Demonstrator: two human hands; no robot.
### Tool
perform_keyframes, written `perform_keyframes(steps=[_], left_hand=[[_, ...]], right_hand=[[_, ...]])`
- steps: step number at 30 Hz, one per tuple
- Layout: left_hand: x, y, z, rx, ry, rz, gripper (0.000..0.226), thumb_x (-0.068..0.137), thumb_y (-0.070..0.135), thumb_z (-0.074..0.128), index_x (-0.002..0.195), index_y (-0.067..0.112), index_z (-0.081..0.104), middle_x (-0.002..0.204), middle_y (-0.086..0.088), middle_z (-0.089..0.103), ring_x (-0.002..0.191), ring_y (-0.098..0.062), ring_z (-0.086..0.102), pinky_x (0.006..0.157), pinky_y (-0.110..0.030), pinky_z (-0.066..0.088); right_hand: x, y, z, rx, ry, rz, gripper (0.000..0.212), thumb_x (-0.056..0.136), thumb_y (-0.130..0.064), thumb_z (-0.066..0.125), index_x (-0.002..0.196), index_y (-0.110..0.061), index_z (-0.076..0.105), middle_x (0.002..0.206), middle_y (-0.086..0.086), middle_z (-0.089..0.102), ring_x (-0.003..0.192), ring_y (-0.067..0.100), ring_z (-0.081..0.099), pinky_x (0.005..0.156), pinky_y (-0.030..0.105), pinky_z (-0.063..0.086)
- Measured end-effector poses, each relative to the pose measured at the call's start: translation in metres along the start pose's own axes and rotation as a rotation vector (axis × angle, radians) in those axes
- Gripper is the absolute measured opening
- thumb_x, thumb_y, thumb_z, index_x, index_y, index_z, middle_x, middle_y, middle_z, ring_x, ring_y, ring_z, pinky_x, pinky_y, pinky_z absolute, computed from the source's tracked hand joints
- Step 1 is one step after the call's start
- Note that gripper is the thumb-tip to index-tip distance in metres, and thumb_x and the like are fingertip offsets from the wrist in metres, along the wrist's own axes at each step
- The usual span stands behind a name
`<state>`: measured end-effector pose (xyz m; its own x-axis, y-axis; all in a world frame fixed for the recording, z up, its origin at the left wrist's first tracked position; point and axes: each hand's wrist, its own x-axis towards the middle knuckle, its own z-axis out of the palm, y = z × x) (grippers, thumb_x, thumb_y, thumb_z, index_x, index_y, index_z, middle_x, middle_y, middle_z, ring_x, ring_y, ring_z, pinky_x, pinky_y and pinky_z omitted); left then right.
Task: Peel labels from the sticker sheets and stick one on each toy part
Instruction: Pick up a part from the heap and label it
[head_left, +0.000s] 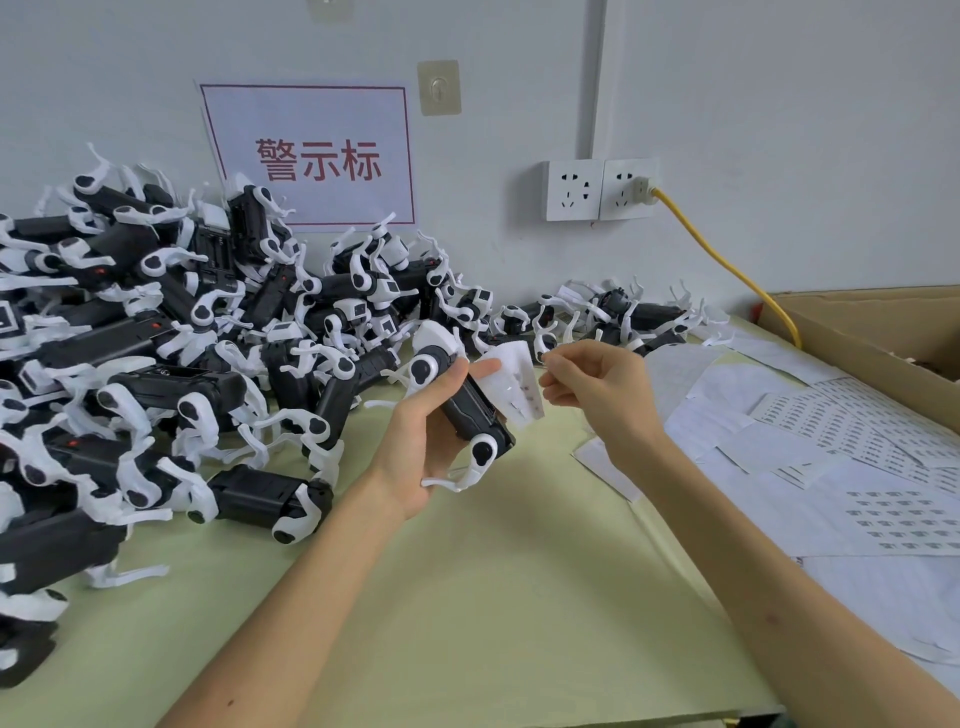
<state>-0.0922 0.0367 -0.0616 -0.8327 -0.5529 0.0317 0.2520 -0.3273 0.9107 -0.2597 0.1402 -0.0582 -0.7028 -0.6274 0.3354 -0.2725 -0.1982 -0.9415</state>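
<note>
Nearest to me is the pale green table (493, 597), with both bare forearms reaching out over it. The left hand (421, 441) is lifted clear of the surface, its fingers (457, 371) curled round a black-and-white toy part (470, 415) that is tilted with one white leg hanging down. A small sheet (514, 387) of stickers, curling, is pressed against the far end of that part by the left forefinger. The right hand (597, 384) is just beside it, its fingers (550, 389) closed in a pinch at the sheet's right edge. Any peeled label there is too small to make out.

To the right, loose sticker sheets (883, 467) overlap across the table, next to a cardboard box (857, 332). To the left, a pile of toy parts (182, 338) is heaped back to the wall. On the wall are a red-bordered sign (311, 156) and two sockets (597, 189), with a yellow cable (727, 260) plugged into the right one.
</note>
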Motion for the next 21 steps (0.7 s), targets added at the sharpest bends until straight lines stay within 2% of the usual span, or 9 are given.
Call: perform_keyframes(steps=[5, 8, 11, 13, 17, 19, 21], left_hand=[[0.0029, -0.0003, -0.0026, 0.014, 0.019, -0.028, 0.060, 0.082, 0.055, 0.067, 0.126, 0.015, 0.073, 0.125, -0.015, 0.071, 0.101, -0.029, 0.065, 0.071, -0.036, 0.052], [0.0030, -0.0006, -0.0027, 0.015, 0.005, -0.031, 0.060, 0.082, 0.056, 0.066, 0.125, 0.015, 0.073, 0.125, -0.014, 0.072, 0.100, -0.027, 0.069, 0.073, -0.036, 0.053], [0.0016, -0.0004, -0.0035, 0.022, -0.021, -0.022, 0.058, 0.084, 0.056, 0.064, 0.124, 0.016, 0.074, 0.123, -0.015, 0.072, 0.097, -0.026, 0.071, 0.071, -0.035, 0.054], [0.0006, -0.0007, -0.0027, 0.032, -0.038, -0.035, 0.057, 0.085, 0.055, 0.064, 0.125, 0.016, 0.074, 0.120, -0.015, 0.073, 0.094, -0.024, 0.071, 0.071, -0.033, 0.055], [0.0008, -0.0013, -0.0014, 0.056, -0.013, -0.042, 0.060, 0.082, 0.055, 0.065, 0.126, 0.016, 0.073, 0.116, -0.014, 0.072, 0.091, -0.025, 0.068, 0.069, -0.033, 0.053], [0.0017, -0.0014, -0.0023, 0.068, 0.002, -0.044, 0.059, 0.082, 0.055, 0.066, 0.126, 0.016, 0.073, 0.118, -0.014, 0.072, 0.091, -0.025, 0.067, 0.067, -0.032, 0.053], [0.0032, -0.0020, -0.0037, 0.079, 0.020, -0.051, 0.058, 0.082, 0.055, 0.066, 0.125, 0.017, 0.074, 0.124, -0.014, 0.071, 0.097, -0.027, 0.067, 0.071, -0.034, 0.054]], right_hand=[[0.0025, -0.0029, -0.0034, 0.061, 0.003, 0.010, 0.015, 0.095, 0.000, 0.063, 0.089, -0.009, 0.074, 0.076, 0.005, 0.076, 0.071, 0.016, 0.074, 0.069, 0.024, 0.058], [0.0017, -0.0029, -0.0022, -0.043, -0.071, -0.016, 0.003, 0.091, -0.016, 0.074, 0.090, -0.015, 0.076, 0.079, 0.002, 0.075, 0.074, 0.016, 0.073, 0.071, 0.028, 0.059], [-0.0017, -0.0006, 0.0024, -0.219, -0.141, -0.046, 0.009, 0.084, -0.029, 0.082, 0.086, -0.022, 0.077, 0.080, 0.002, 0.075, 0.076, 0.017, 0.072, 0.071, 0.030, 0.055], [-0.0035, 0.0003, 0.0051, -0.271, -0.136, -0.072, 0.007, 0.085, -0.025, 0.081, 0.083, -0.020, 0.076, 0.077, 0.000, 0.075, 0.072, 0.016, 0.071, 0.070, 0.028, 0.055], [-0.0020, -0.0009, 0.0016, -0.144, -0.081, -0.032, 0.012, 0.091, -0.007, 0.071, 0.080, -0.010, 0.074, 0.069, 0.002, 0.074, 0.062, 0.012, 0.068, 0.063, 0.020, 0.053], [-0.0002, -0.0022, -0.0018, -0.076, -0.037, 0.004, 0.012, 0.093, -0.005, 0.068, 0.083, -0.008, 0.073, 0.069, 0.003, 0.074, 0.064, 0.014, 0.069, 0.065, 0.021, 0.054], [0.0013, -0.0029, -0.0043, -0.008, 0.001, 0.022, 0.010, 0.095, -0.005, 0.067, 0.086, -0.006, 0.073, 0.071, 0.003, 0.074, 0.066, 0.014, 0.070, 0.067, 0.023, 0.056]])
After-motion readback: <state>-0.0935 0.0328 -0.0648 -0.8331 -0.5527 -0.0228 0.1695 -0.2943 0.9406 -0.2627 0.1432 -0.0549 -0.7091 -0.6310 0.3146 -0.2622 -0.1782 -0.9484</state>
